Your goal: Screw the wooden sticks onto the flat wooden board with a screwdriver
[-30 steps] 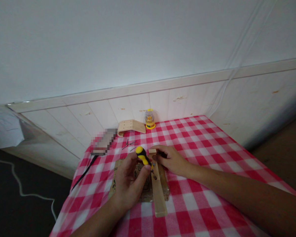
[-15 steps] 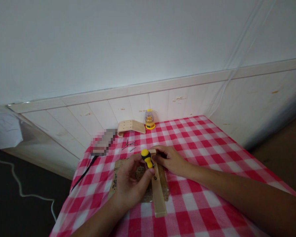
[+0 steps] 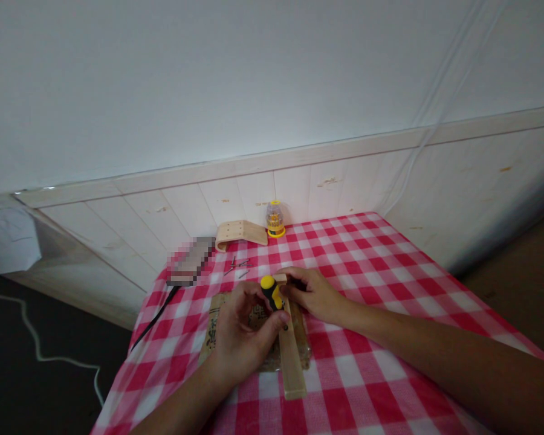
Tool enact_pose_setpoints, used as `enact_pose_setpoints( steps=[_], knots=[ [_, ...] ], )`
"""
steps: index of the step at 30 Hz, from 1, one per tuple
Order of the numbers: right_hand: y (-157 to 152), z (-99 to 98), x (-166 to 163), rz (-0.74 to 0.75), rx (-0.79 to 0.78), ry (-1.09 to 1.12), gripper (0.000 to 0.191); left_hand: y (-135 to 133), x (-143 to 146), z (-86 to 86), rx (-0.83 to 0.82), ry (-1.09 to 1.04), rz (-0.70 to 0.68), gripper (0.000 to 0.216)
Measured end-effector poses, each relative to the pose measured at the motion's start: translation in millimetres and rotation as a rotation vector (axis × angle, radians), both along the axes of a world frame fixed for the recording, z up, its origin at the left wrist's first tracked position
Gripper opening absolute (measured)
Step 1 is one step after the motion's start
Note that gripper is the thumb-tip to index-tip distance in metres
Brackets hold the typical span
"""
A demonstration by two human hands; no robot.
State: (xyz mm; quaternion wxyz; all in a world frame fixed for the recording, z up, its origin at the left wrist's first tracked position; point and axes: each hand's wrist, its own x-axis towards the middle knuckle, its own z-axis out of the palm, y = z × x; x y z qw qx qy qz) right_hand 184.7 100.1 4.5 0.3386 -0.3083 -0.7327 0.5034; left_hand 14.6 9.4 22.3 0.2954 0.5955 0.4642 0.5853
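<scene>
Now your stubby yellow-and-black screwdriver [image 3: 272, 292] has swung closer over the long, pale wooden strip [image 3: 292, 368], seemingly better aligned.
Your left hand [image 3: 239, 335] grips its handle; your right hand [image 3: 317, 294] pinches the strip.

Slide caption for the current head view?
Left hand grips a yellow-and-black screwdriver at the wooden piece held by the right hand, above a checked tablecloth.

We see a bare left hand [image 3: 240, 332] and a bare right hand [image 3: 316, 295], with an uncovered, tapering forearm [image 3: 435, 347] behind each hand.
</scene>
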Motion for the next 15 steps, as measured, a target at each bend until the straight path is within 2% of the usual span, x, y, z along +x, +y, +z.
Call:
enact_pose_setpoints(
  steps=[5,15],
  knots=[
    [-0.4,1.6,0.0,-0.001,0.004,-0.002,0.019,-0.2,0.8,3.3,0.010,-0.015,-0.027,0.020],
    [-0.1,-1.1,-0.6,0.003,-0.020,0.007,0.016,-1.8,-2.9,-1.5,0.009,-0.007,-0.081,0.018]
  ],
)
